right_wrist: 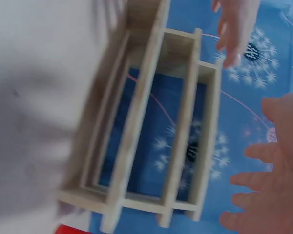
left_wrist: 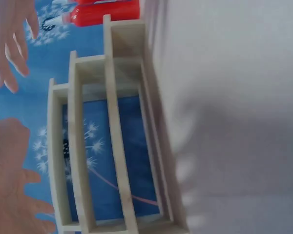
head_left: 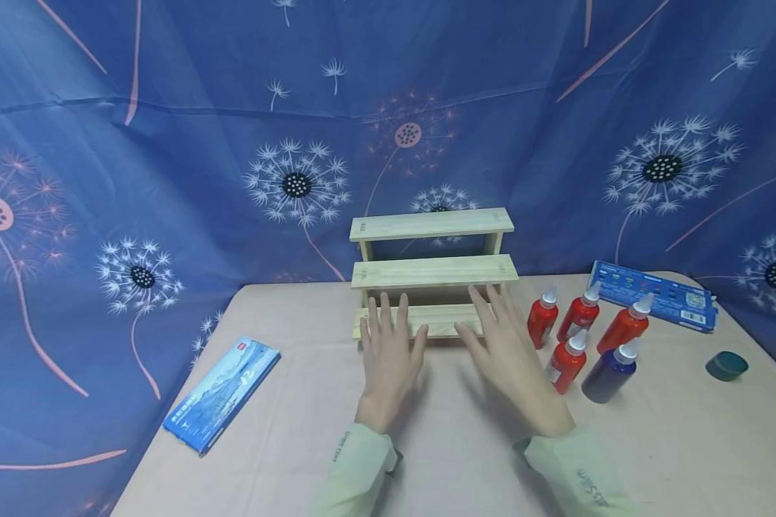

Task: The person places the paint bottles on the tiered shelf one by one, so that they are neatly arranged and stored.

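The left hand [head_left: 389,359] and right hand [head_left: 512,354] spread empty fingers near the three-tier wooden rack [head_left: 435,271]; straightening it (if needed) likely wants even pressure

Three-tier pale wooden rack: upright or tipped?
Upright. In the head view, the three-tier pale wooden rack stands on the pale pink tabletop, its three flat planks facing up and stepping higher toward the back.

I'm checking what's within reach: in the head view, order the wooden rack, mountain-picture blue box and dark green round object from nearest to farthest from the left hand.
1. Wooden rack, just ahead, at the left hand.
2. Mountain-picture blue box, off to the left.
3. Dark green round object, far over on the right.
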`<action>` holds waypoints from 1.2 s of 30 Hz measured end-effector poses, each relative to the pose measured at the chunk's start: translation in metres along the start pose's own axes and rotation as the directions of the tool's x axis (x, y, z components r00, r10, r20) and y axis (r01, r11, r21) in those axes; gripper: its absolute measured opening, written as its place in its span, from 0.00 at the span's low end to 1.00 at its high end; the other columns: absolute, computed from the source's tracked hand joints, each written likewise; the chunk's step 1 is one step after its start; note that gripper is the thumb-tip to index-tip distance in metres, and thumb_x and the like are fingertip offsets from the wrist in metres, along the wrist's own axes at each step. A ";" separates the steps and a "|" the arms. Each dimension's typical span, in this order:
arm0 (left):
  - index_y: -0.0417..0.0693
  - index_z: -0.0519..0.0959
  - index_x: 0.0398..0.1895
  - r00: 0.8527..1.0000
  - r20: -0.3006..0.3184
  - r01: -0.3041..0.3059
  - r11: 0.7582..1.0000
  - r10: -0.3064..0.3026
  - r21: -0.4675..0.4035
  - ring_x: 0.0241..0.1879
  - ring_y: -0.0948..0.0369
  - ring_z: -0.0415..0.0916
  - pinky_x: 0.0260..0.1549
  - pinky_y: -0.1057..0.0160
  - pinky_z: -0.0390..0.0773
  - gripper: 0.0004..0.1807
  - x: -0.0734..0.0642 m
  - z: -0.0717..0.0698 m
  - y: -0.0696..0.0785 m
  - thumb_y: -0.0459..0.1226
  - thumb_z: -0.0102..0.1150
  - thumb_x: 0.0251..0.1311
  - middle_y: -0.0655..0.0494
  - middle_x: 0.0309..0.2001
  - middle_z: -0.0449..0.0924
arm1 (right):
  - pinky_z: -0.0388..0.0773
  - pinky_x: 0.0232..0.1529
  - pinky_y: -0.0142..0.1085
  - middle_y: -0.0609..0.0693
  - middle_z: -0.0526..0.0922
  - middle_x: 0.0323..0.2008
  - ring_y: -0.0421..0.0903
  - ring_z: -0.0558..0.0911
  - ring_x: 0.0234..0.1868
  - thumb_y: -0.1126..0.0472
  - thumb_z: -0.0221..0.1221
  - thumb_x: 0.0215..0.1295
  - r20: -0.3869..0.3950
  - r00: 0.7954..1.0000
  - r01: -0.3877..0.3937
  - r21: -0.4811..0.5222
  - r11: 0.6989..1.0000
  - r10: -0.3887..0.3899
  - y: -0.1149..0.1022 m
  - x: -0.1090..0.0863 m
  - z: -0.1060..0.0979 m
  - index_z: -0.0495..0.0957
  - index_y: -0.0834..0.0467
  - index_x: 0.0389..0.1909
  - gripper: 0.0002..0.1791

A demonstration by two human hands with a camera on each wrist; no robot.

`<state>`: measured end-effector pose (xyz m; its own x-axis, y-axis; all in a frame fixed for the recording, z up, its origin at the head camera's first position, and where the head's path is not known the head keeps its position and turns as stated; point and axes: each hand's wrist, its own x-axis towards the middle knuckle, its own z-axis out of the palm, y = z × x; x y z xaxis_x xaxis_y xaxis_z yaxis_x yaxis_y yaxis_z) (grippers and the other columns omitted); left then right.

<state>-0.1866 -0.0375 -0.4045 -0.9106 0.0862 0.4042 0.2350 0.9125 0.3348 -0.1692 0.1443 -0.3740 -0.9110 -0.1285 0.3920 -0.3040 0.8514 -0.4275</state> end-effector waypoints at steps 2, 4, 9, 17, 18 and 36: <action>0.47 0.59 0.75 1.000 -0.014 -0.001 1.000 0.000 -0.017 0.74 0.40 0.45 0.71 0.37 0.50 0.34 0.002 -0.003 -0.002 0.53 0.45 0.72 0.36 0.74 0.52 | 0.49 0.70 0.67 0.68 0.54 0.73 0.66 0.48 0.75 0.48 0.56 0.69 -0.006 1.000 -0.009 0.004 1.000 0.009 -0.001 0.001 -0.009 0.58 0.61 0.73 0.38; 0.46 0.58 0.75 1.000 -0.020 0.008 0.999 -0.008 -0.038 0.75 0.40 0.44 0.71 0.37 0.49 0.34 0.004 -0.006 -0.003 0.52 0.45 0.72 0.36 0.74 0.52 | 0.47 0.70 0.67 0.67 0.53 0.74 0.64 0.46 0.76 0.47 0.55 0.70 -0.004 1.000 -0.022 0.012 1.000 0.022 -0.001 0.001 -0.020 0.56 0.60 0.74 0.38; 0.44 0.59 0.74 0.999 -0.036 0.022 0.997 -0.025 -0.081 0.75 0.40 0.44 0.71 0.37 0.49 0.34 0.007 -0.013 -0.008 0.52 0.44 0.72 0.36 0.74 0.52 | 0.46 0.69 0.70 0.66 0.53 0.74 0.61 0.43 0.77 0.46 0.53 0.71 -0.035 0.999 -0.029 0.028 0.999 0.030 0.002 0.001 -0.046 0.53 0.58 0.76 0.39; 0.42 0.59 0.74 0.996 -0.061 0.049 0.990 -0.057 -0.133 0.75 0.41 0.43 0.72 0.38 0.48 0.33 0.009 -0.021 -0.015 0.51 0.45 0.72 0.35 0.74 0.50 | 0.45 0.66 0.73 0.65 0.51 0.75 0.60 0.42 0.77 0.45 0.51 0.72 -0.115 0.991 -0.071 0.029 0.997 0.074 0.019 -0.007 -0.080 0.51 0.57 0.77 0.39; 0.42 0.59 0.74 0.996 -0.060 0.056 0.989 -0.065 -0.139 0.75 0.42 0.42 0.72 0.39 0.48 0.33 0.009 -0.021 -0.016 0.51 0.45 0.72 0.35 0.75 0.50 | 0.45 0.65 0.74 0.65 0.50 0.75 0.60 0.41 0.77 0.45 0.51 0.72 -0.118 0.990 -0.080 0.029 0.996 0.083 0.022 -0.008 -0.083 0.50 0.57 0.77 0.39; 0.38 0.58 0.73 0.983 -0.053 0.147 0.930 -0.175 -0.335 0.76 0.44 0.42 0.75 0.46 0.45 0.32 0.006 -0.014 -0.043 0.48 0.45 0.73 0.33 0.74 0.50 | 0.50 0.53 0.79 0.63 0.45 0.76 0.67 0.43 0.75 0.48 0.54 0.72 -0.197 0.909 -0.347 0.131 0.929 0.368 0.083 -0.053 -0.110 0.43 0.52 0.78 0.42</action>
<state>-0.1974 -0.0815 -0.4042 -0.9182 -0.0964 0.3843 0.1984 0.7277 0.6565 -0.1157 0.2773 -0.3402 -0.8850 0.2963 0.3592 -0.0022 0.7688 -0.6395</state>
